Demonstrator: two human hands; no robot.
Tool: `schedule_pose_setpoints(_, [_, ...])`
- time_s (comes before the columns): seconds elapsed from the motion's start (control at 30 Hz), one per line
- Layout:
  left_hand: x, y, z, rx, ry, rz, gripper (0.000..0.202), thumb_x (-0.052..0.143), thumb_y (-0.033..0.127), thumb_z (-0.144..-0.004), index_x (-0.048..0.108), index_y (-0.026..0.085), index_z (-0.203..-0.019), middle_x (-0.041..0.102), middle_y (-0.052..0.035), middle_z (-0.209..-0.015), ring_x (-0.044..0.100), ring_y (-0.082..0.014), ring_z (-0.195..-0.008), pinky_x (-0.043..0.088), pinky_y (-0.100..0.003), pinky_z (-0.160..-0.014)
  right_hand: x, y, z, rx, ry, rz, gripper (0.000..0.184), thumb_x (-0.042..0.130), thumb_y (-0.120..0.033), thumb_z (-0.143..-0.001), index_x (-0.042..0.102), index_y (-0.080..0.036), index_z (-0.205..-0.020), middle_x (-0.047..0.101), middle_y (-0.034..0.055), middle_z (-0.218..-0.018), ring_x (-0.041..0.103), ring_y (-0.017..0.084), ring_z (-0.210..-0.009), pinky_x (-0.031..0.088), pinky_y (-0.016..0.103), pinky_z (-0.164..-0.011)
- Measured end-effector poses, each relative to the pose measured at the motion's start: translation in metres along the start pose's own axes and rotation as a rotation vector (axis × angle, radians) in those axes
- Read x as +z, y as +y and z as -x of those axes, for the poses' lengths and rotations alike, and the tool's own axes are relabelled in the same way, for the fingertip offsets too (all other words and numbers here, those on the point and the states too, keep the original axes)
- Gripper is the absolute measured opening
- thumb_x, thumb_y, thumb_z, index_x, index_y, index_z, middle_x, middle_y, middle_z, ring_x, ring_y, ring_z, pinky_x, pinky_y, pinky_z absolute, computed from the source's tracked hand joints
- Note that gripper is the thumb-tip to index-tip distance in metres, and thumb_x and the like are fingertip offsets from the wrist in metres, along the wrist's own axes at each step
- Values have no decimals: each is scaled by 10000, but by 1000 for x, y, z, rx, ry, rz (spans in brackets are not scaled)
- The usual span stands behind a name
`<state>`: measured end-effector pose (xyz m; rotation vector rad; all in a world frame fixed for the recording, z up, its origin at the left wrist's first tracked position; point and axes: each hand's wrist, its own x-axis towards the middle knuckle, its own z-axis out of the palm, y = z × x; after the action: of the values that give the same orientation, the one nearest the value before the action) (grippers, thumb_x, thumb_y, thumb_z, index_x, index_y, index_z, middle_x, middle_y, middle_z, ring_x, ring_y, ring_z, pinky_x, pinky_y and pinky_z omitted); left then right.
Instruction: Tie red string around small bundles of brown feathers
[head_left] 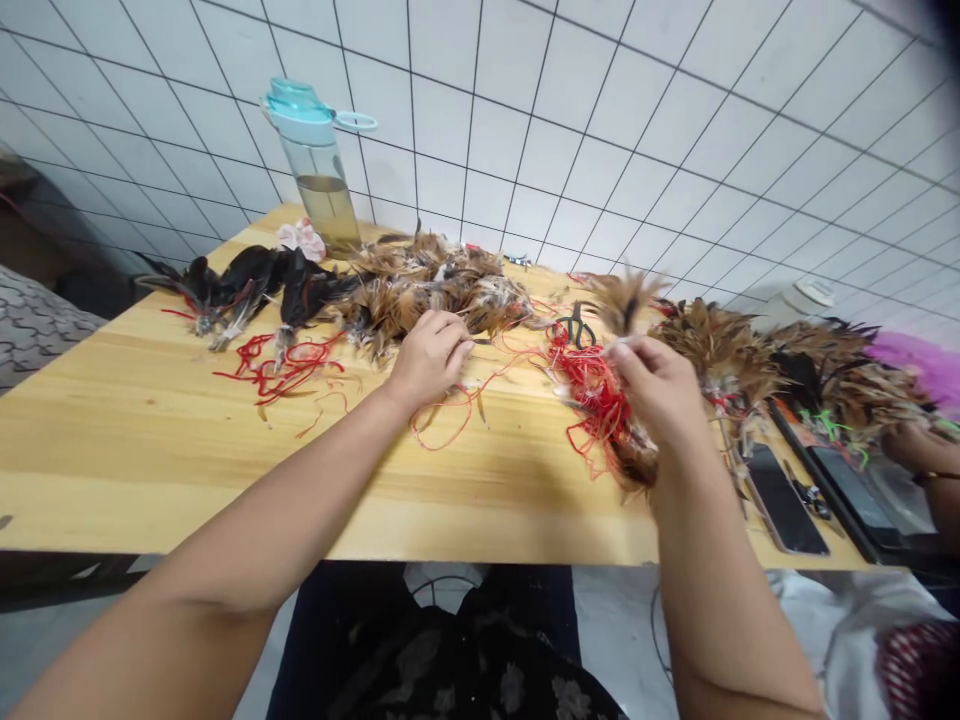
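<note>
My left hand [429, 358] rests at the near edge of a pile of brown feathers [435, 285], fingers curled, pinching feathers there. My right hand [656, 390] is closed around a bundle of brown feathers [622, 300] that sticks up past the fingertips and down below the wrist. A tangle of red thread [596, 400] lies just left of that hand. Black scissors [576, 325] lie between the two hands.
The wooden table [150, 440] also holds black feathers [247, 280], loose red thread [281, 365], a water bottle [319, 170], more feather bundles [750, 345], two phones [784, 500], and pink feathers [926, 360]. Another person's hand [919, 445] shows at the right edge.
</note>
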<state>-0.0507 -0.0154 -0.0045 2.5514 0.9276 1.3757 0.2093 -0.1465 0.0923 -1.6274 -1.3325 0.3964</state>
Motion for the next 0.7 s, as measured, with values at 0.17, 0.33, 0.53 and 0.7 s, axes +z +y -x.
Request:
schedule_pose_setpoints(0.17, [1,-4,1,-42,5,-6,144,501,204,-887,606,172,-795,634,-81,-925,544,-208,-911,451,-381,-859,-89,45,32,97,155,440,266,627,-491,-806,669,-258,-685,553,12,-569,490,190,-564,377,348,-574])
schedule_pose_setpoints(0.33, [5,-5,4,-57,0,-13,138,509,208,-880,610,176,-792,637,-82,-924,548,-214,-922,454,-384,-863,-109,86,59,272,81,796,255,531,-452,-841,672,-269,-733,616,87,-630,574,271,-624,417,412,-603])
schedule_pose_setpoints(0.53, [8,-10,6,-105,-7,-13,133,520,215,-862,606,182,-766,636,-83,-910,554,-221,-910,452,-391,-853,-97,98,71,429,58,1031,389,433,-464,-868,720,-221,-968,698,146,-802,629,301,-715,428,398,-607])
schedule_pose_setpoints(0.7, [7,-12,6,-116,-10,-6,144,519,232,-865,607,184,-761,640,-77,-905,558,-218,-914,452,-386,-867,-105,103,75,463,37,995,374,462,-468,-854,695,-203,-978,687,108,-817,625,260,-752,438,365,-664])
